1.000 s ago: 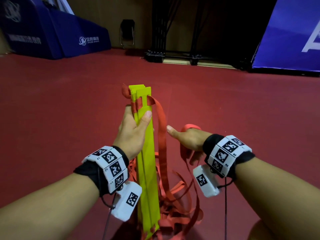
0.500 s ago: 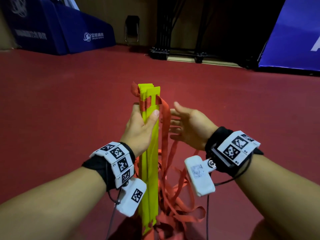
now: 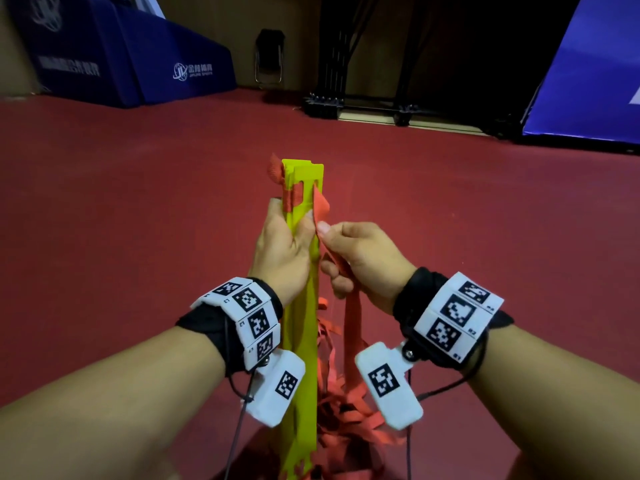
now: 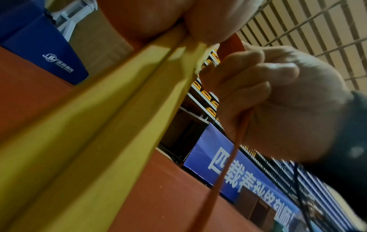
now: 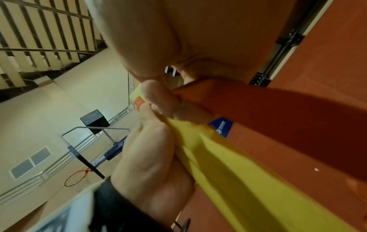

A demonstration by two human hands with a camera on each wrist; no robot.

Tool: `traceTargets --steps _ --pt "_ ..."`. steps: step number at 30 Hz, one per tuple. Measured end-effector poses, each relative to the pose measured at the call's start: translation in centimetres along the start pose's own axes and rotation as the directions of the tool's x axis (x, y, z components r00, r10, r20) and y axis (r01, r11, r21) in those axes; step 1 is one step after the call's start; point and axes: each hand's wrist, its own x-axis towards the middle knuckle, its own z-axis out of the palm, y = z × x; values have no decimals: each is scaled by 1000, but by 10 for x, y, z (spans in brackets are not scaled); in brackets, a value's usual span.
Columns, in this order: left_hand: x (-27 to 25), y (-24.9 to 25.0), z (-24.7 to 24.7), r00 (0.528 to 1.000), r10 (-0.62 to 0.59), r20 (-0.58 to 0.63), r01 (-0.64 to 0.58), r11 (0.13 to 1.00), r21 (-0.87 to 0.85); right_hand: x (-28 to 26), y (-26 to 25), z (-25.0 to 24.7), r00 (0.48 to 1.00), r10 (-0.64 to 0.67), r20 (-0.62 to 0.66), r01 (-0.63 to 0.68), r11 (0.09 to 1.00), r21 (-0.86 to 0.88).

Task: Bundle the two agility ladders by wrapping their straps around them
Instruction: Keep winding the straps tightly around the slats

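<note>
Both hands are raised side by side over the red floor (image 3: 138, 237). The left hand (image 3: 282, 251) is wrapped around the upright stack of yellow rungs (image 3: 304, 323) near its top. The right hand (image 3: 363, 258) pinches an orange strap (image 3: 353, 317) just beside the stack. More straps hang tangled below.

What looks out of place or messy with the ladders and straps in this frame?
Only the loose red straps: they hang in a tangled heap beside the lower end of the yellow rung stack, not yet wrapped. The left hand grips the stack; the right hand pinches one strap. No damage is visible.
</note>
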Motion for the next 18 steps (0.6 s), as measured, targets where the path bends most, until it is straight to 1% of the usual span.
traceTargets --steps 4,7,9,10,11,14,16,18 --pt "-4 11 -2 999 -31 -7 31 998 -56 2 5 6 996 -21 -90 16 998 -56" --pt "-4 13 -4 1000 -24 4 24 994 -109 4 7 8 994 -14 -105 -11 972 -236" --pt "-1 9 -2 999 -19 -27 16 993 -116 4 10 8 996 2 -93 -36 928 -370" --pt "1 6 -2 999 -20 -46 14 993 -120 3 11 8 997 8 -83 -41 913 -407" --pt "3 6 -2 998 -18 -58 11 992 -125 3 12 8 997 12 -74 -42 910 -413" --pt "4 4 -6 997 -15 -71 7 992 -124 1 14 11 999 37 -39 -48 935 -351" --pt "5 3 -8 997 -7 -74 -1 994 -113 0 14 13 998 51 -24 -57 935 -351" --pt "5 2 -9 998 -7 -68 0 994 -113 1 15 14 997 71 16 -61 934 -351"
